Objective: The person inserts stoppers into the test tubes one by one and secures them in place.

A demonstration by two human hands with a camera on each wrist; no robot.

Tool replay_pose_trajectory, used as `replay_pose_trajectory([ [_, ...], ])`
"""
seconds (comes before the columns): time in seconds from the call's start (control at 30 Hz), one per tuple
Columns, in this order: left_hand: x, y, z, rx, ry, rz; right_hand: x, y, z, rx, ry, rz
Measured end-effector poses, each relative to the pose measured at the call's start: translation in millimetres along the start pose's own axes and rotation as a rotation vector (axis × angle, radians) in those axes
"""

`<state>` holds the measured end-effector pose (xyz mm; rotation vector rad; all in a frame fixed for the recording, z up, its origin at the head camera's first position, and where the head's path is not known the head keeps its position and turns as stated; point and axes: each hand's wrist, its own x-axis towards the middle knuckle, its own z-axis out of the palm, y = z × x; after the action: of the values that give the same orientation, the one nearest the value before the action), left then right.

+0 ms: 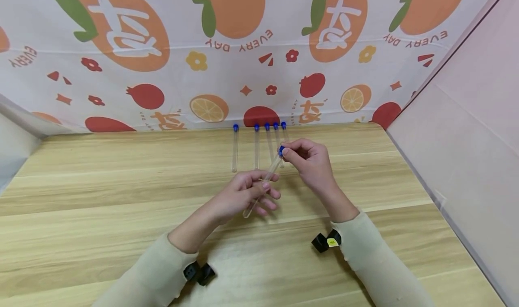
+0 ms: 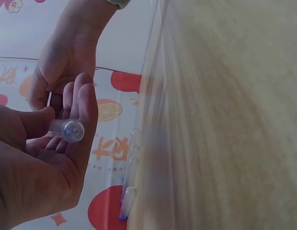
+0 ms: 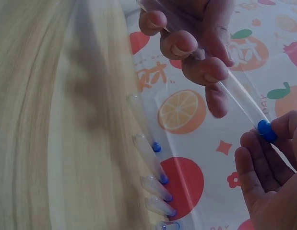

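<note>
A clear test tube (image 1: pixel 274 166) slants between the two hands above the table, its blue cap (image 1: pixel 281 151) at the upper right. My left hand (image 1: pixel 245 190) holds the tube's body between thumb and fingers, the other fingers spread out beneath. At the top end, my right hand (image 1: pixel 314 165) pinches the cap between thumb and index finger. The left wrist view shows the tube's rounded bottom (image 2: pixel 74 131) sticking out past the left thumb. In the right wrist view the cap (image 3: pixel 266 130) sits at the tube's end.
Several more blue-capped test tubes (image 1: pixel 235 149) lie in a row at the back of the wooden table (image 1: pixel 101 199), caps toward the fruit-patterned cloth (image 1: pixel 170 72). The right hand partly covers those at the right end. A pale wall (image 1: pixel 466 140) borders the right side.
</note>
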<state>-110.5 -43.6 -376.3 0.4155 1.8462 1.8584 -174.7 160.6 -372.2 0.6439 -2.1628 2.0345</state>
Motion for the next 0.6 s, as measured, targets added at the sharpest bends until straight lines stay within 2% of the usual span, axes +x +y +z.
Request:
replay_pose_trajectory([
  [0.33, 5.7, 2.5, -13.9, 0.008, 0.048, 0.003, 7.8, 3.2, 13.1, 0.115, 0.023, 0.069],
  [0.6, 9.4, 4.1, -23.8, -0.045, 0.002, -0.028, 13.1, 11.5, 22.5, 0.105, 0.023, 0.103],
])
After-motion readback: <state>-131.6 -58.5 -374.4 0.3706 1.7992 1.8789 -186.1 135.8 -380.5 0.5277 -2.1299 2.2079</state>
